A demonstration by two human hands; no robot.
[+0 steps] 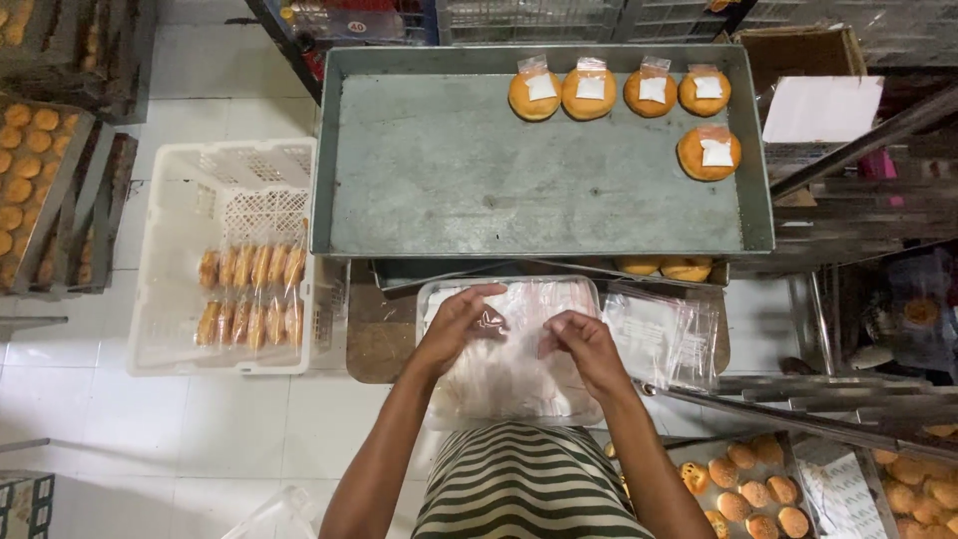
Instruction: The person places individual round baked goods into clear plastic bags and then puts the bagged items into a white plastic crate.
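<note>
Pinching clear bag: left hand, right hand; grip clamped; fingertips partly hidden.

Golden-brown buns, grey tray, white crate, green-striped shirt

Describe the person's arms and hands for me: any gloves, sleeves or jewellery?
Both arms are bare from the elbow down, with no sleeves in view. The left hand and right hand wear no gloves, and no watch, bracelet or ring can be made out. A green-and-white horizontally striped garment covers the torso.
</note>
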